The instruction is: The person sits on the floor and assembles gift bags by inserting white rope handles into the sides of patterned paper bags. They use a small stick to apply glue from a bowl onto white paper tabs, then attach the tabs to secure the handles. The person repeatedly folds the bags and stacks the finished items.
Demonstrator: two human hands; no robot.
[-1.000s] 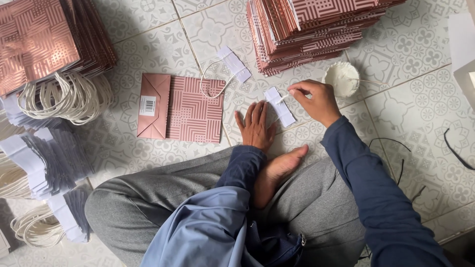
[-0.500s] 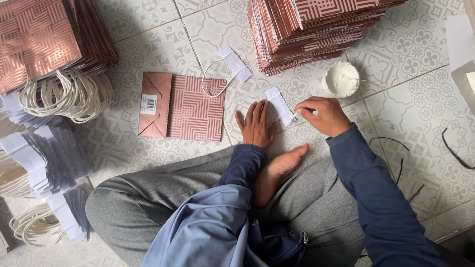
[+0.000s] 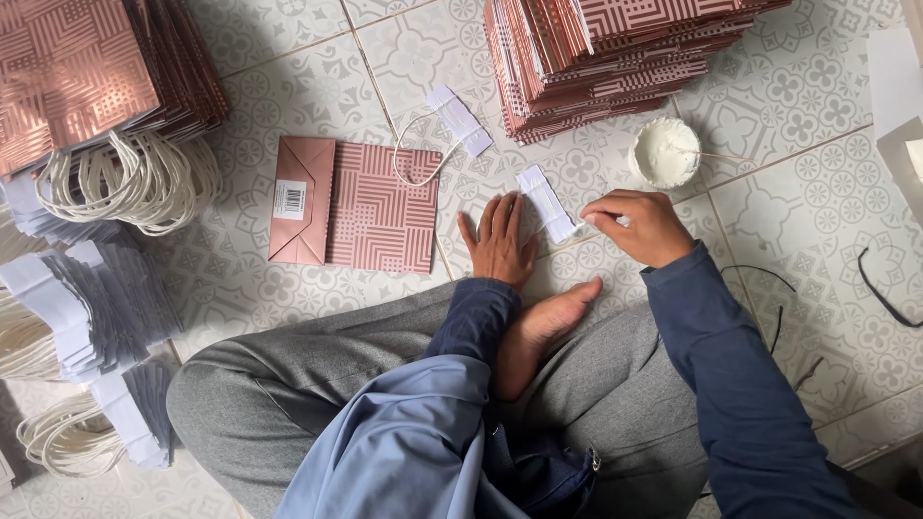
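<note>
Head view: left hand point(image 3: 500, 240) lies flat, fingers spread on the patterned floor tile point(image 3: 288, 115), touching the white paper strip point(image 3: 546, 204); right hand point(image 3: 639, 226) pinches that strip's near end, just near the small white glue bowl point(image 3: 664, 152).

Single view only, head-worn cam, so no second view and no overlap. It looks almost straight down past the wearer's chest and folded legs onto the patterned tile floor point(image 3: 808, 125). Landmark: flat pink bag point(image 3: 356, 204), left of frame centre. Wearer's body fills the frame below it; hands reach in to its right. Close range, about arm's reach, seated height. Frame edges crop the bag stacks above-left and above-right of the landmark.
</note>
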